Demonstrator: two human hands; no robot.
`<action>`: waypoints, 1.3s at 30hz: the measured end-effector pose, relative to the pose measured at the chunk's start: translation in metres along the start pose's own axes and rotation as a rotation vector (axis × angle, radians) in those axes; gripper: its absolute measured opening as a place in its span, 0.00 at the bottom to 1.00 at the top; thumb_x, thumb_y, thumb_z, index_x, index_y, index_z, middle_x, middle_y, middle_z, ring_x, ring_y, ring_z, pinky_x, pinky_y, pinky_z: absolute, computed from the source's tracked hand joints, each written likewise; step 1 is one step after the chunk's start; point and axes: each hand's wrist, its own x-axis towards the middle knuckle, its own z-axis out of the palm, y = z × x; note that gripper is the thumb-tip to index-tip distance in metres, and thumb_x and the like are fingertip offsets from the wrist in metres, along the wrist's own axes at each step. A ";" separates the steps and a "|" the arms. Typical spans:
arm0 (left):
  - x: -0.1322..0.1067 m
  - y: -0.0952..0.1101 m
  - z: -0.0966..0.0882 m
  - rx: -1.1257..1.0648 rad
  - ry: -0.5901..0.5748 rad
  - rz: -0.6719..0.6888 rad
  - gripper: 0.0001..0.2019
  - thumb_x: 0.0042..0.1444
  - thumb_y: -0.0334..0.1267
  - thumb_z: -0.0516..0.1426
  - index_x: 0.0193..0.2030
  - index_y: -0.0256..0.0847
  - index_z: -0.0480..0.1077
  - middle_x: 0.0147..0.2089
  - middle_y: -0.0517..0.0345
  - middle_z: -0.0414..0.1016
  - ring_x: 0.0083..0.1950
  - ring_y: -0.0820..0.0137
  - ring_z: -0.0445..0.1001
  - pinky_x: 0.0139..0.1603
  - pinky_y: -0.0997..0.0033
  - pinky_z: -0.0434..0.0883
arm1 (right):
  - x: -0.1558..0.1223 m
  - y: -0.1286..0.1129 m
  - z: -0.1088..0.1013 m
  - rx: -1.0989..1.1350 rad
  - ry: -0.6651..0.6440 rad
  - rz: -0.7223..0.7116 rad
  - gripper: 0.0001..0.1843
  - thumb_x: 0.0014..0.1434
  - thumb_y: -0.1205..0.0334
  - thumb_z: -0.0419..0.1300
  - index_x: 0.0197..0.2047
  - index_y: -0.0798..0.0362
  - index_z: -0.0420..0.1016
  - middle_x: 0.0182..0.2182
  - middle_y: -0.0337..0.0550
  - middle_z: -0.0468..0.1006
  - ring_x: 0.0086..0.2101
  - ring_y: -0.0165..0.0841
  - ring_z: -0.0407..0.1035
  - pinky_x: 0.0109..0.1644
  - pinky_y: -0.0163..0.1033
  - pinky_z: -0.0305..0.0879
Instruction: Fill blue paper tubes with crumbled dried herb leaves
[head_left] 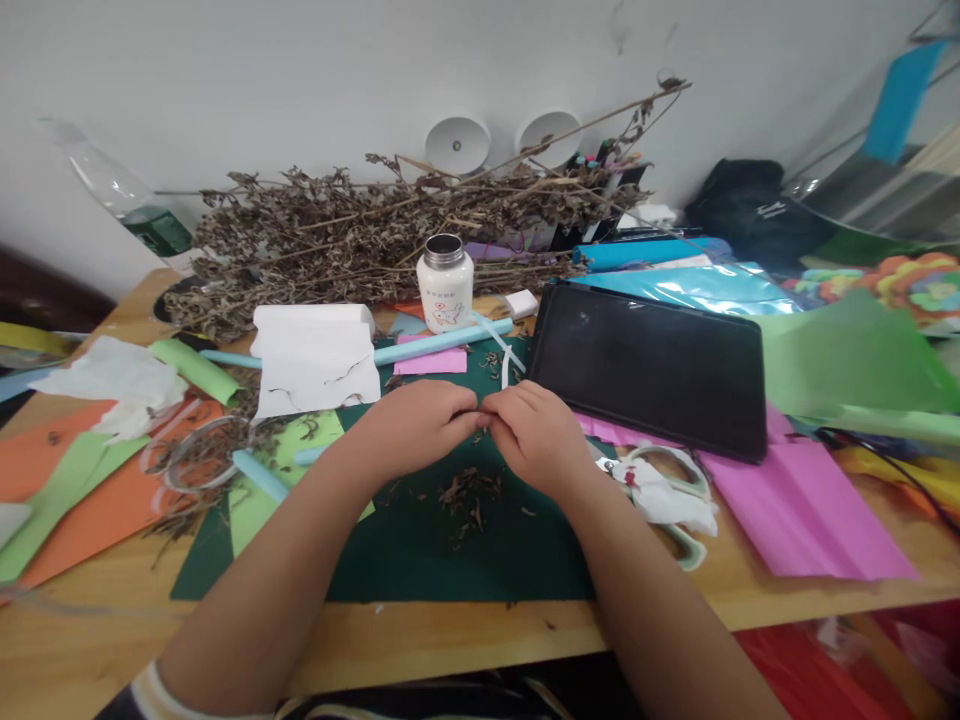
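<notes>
My left hand and my right hand meet fingertip to fingertip above the dark green mat. Both are closed in a pinch on what looks like a small bit of dried leaf, mostly hidden by the fingers. Below them on the mat lies a small heap of crumbled dried leaves. Beyond my hands stands a white open-topped bottle with a printed picture. A thin white strip lies just past my fingertips.
Dried stalks are piled along the wall. A black tablet and scissors lie to the right, beside pink paper. On the left are a white paper roll, a clear round container and orange paper.
</notes>
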 end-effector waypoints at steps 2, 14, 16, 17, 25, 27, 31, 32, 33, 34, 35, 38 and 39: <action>0.005 0.003 -0.003 -0.064 -0.067 0.017 0.16 0.56 0.43 0.43 0.24 0.37 0.63 0.25 0.60 0.65 0.28 0.71 0.63 0.28 0.73 0.58 | 0.000 -0.001 -0.002 -0.026 -0.018 -0.028 0.11 0.56 0.68 0.45 0.30 0.57 0.68 0.25 0.46 0.71 0.27 0.35 0.59 0.32 0.39 0.56; -0.017 -0.047 -0.035 -0.356 0.056 -0.148 0.16 0.56 0.42 0.45 0.22 0.35 0.60 0.18 0.64 0.55 0.21 0.79 0.53 0.22 0.80 0.54 | -0.004 0.030 -0.020 -0.040 0.154 0.008 0.09 0.54 0.70 0.45 0.27 0.55 0.64 0.23 0.44 0.68 0.26 0.33 0.58 0.30 0.37 0.55; -0.020 -0.049 -0.030 -0.289 0.004 -0.153 0.14 0.54 0.44 0.47 0.28 0.36 0.65 0.23 0.61 0.64 0.25 0.76 0.60 0.26 0.78 0.58 | -0.005 0.029 -0.021 -0.026 0.149 0.016 0.08 0.54 0.70 0.46 0.28 0.55 0.64 0.23 0.43 0.69 0.27 0.32 0.59 0.31 0.36 0.56; -0.019 -0.047 -0.026 -0.264 -0.035 -0.140 0.13 0.53 0.45 0.49 0.31 0.37 0.67 0.27 0.60 0.67 0.27 0.75 0.63 0.28 0.77 0.60 | -0.005 0.028 -0.020 -0.012 0.138 0.019 0.08 0.55 0.69 0.47 0.28 0.54 0.64 0.24 0.42 0.69 0.27 0.32 0.59 0.31 0.36 0.56; -0.017 -0.017 0.006 -0.192 0.013 0.102 0.09 0.55 0.38 0.50 0.36 0.41 0.69 0.35 0.60 0.70 0.37 0.73 0.68 0.37 0.77 0.63 | -0.005 0.022 -0.013 0.056 0.054 0.051 0.06 0.55 0.66 0.51 0.29 0.55 0.67 0.26 0.41 0.72 0.29 0.31 0.61 0.34 0.35 0.58; -0.016 -0.017 0.011 -0.152 0.077 0.124 0.09 0.55 0.39 0.50 0.38 0.41 0.70 0.35 0.59 0.71 0.37 0.73 0.69 0.36 0.77 0.63 | -0.004 0.023 -0.009 0.050 0.037 0.074 0.05 0.54 0.66 0.52 0.28 0.54 0.67 0.25 0.41 0.72 0.29 0.31 0.62 0.34 0.35 0.58; -0.016 -0.021 0.020 0.031 0.165 0.184 0.14 0.57 0.43 0.47 0.40 0.40 0.70 0.37 0.57 0.74 0.37 0.70 0.71 0.35 0.74 0.64 | 0.001 0.024 0.006 0.038 0.015 0.131 0.06 0.53 0.67 0.52 0.30 0.55 0.70 0.28 0.43 0.74 0.31 0.33 0.64 0.34 0.37 0.59; -0.016 -0.023 0.022 0.095 0.184 0.204 0.15 0.57 0.45 0.46 0.40 0.40 0.70 0.37 0.56 0.74 0.37 0.68 0.71 0.35 0.73 0.64 | 0.003 0.023 0.010 0.033 0.010 0.136 0.08 0.54 0.69 0.51 0.33 0.55 0.71 0.30 0.44 0.75 0.32 0.34 0.64 0.35 0.38 0.59; -0.017 -0.024 0.024 0.153 0.204 0.219 0.17 0.57 0.46 0.45 0.39 0.39 0.70 0.36 0.55 0.75 0.37 0.66 0.72 0.34 0.71 0.64 | 0.004 0.022 0.013 0.029 0.002 0.138 0.10 0.53 0.71 0.50 0.36 0.55 0.71 0.33 0.45 0.75 0.33 0.35 0.65 0.37 0.39 0.60; -0.018 -0.025 0.026 0.199 0.225 0.225 0.19 0.57 0.48 0.44 0.39 0.39 0.70 0.35 0.54 0.75 0.36 0.65 0.72 0.33 0.70 0.64 | 0.005 0.021 0.015 0.027 -0.004 0.137 0.13 0.53 0.73 0.49 0.38 0.55 0.71 0.37 0.45 0.75 0.35 0.35 0.65 0.38 0.40 0.60; -0.018 -0.026 0.027 0.228 0.245 0.225 0.20 0.57 0.49 0.43 0.39 0.39 0.70 0.35 0.54 0.76 0.35 0.65 0.72 0.33 0.70 0.64 | 0.006 0.019 0.017 0.029 -0.008 0.132 0.15 0.53 0.74 0.48 0.41 0.54 0.71 0.40 0.44 0.74 0.36 0.35 0.65 0.39 0.41 0.60; -0.020 -0.027 0.030 0.220 0.263 0.201 0.19 0.58 0.48 0.43 0.41 0.40 0.70 0.35 0.54 0.76 0.35 0.66 0.73 0.33 0.70 0.65 | 0.005 0.011 0.013 0.062 -0.010 0.086 0.15 0.55 0.71 0.47 0.43 0.54 0.70 0.40 0.44 0.74 0.38 0.33 0.66 0.42 0.39 0.61; -0.020 -0.027 0.030 0.199 0.260 0.189 0.19 0.58 0.47 0.43 0.42 0.40 0.69 0.36 0.54 0.76 0.36 0.66 0.73 0.34 0.70 0.65 | 0.004 0.008 0.010 0.086 -0.015 0.053 0.14 0.56 0.70 0.47 0.42 0.55 0.70 0.39 0.44 0.75 0.38 0.32 0.66 0.42 0.38 0.61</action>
